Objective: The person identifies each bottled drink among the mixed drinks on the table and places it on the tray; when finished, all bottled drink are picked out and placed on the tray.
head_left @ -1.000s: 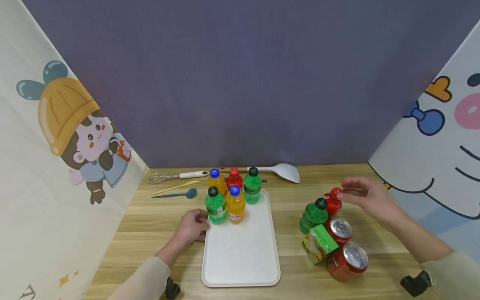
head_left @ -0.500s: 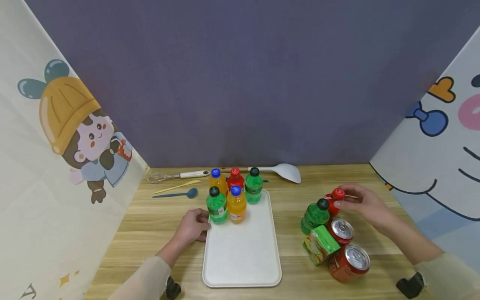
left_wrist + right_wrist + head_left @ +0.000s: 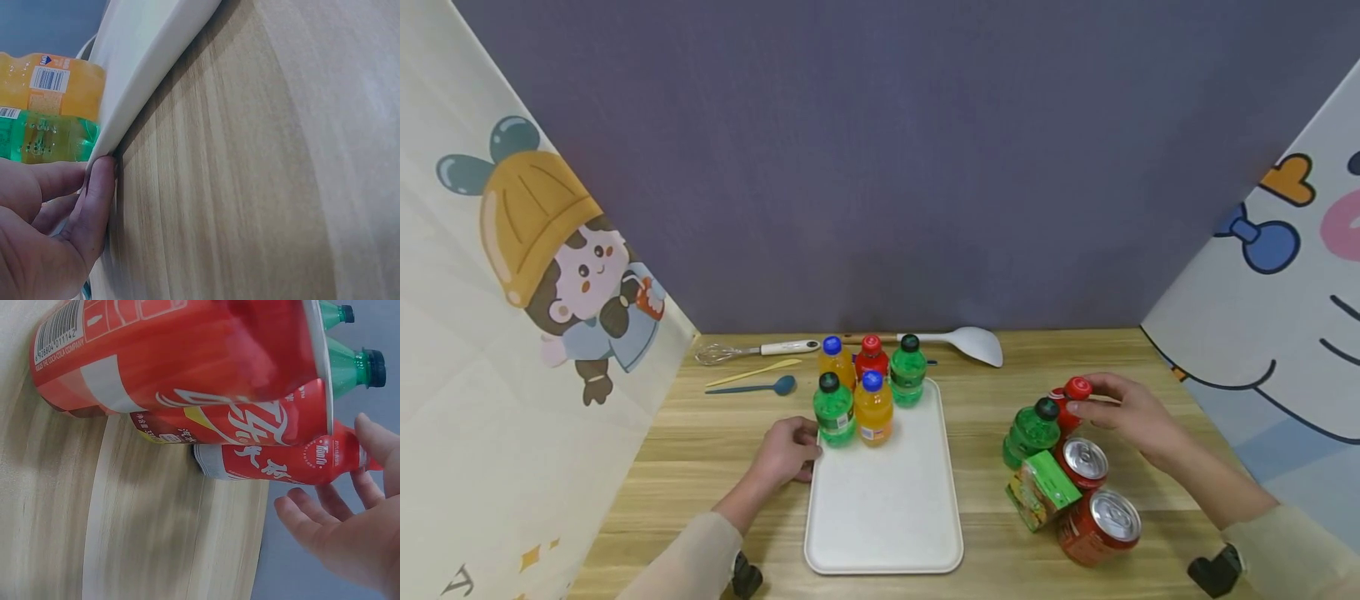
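Note:
On the left side of a white tray (image 3: 883,517), my left hand (image 3: 786,454) pinches its edge; the left wrist view shows thumb and finger meeting at the rim (image 3: 140,81). My right hand (image 3: 1138,421) has its thumb and fingers around the neck of a red soda bottle (image 3: 1066,417), just below the cap. That bottle (image 3: 281,456) stands on the table behind a red can (image 3: 181,356) in the right wrist view. A green bottle (image 3: 1032,433) is beside it. At the tray's far end stand green bottles (image 3: 835,412), orange bottles (image 3: 874,412) and a red bottle (image 3: 871,360).
In front of the red bottle are two red cans, a rear can (image 3: 1082,462) and a nearer can (image 3: 1097,527), next to a green box (image 3: 1043,490). Along the back lie a whisk (image 3: 756,350), a white spatula (image 3: 970,342), a yellow knife (image 3: 752,372) and a blue spoon (image 3: 760,387).
My right hand has moved left and slightly down, its fingers closing in around the red bottle's neck, and the bottle's cap has shifted slightly. The left hand stays at the tray's edge.

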`<action>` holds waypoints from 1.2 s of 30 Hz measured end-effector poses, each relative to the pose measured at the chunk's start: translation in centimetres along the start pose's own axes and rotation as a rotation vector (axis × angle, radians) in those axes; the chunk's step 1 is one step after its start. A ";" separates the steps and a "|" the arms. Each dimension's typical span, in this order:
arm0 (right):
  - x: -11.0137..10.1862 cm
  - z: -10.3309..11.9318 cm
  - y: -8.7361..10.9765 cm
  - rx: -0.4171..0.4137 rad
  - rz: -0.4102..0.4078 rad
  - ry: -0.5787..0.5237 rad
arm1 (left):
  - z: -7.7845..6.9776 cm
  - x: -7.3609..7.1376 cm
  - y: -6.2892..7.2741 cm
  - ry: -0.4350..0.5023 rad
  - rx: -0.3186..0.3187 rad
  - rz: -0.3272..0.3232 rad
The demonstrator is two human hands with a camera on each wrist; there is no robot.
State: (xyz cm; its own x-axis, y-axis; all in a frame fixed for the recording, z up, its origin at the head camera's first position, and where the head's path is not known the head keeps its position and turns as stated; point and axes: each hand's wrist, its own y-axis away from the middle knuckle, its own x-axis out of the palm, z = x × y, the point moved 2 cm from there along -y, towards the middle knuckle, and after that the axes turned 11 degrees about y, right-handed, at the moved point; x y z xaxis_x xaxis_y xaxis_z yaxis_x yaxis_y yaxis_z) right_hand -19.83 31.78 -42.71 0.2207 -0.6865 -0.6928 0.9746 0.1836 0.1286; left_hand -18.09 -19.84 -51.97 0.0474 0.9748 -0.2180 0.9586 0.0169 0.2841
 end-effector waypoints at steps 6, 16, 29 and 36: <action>0.1 -0.1 0.1 -0.014 -0.024 -0.019 | 0.2 0.0 0.0 0.001 0.004 0.003; 0.5 -0.1 -0.1 0.009 -0.024 -0.146 | -0.1 0.1 0.0 -0.022 0.005 0.000; 0.3 0.0 0.0 0.013 -0.038 -0.163 | 0.0 0.1 0.2 -0.014 0.008 -0.002; -0.3 0.7 0.0 0.001 -0.047 -0.163 | 0.1 0.1 0.1 -0.022 0.018 -0.005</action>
State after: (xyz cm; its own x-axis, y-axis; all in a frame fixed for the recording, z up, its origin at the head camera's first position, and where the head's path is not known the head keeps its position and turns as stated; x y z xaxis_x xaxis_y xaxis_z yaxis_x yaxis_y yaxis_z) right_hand -19.91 31.50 -41.97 0.1787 -0.7996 -0.5734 0.9839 0.1483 0.0998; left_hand -18.03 -19.79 -52.03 0.0484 0.9695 -0.2404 0.9637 0.0179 0.2663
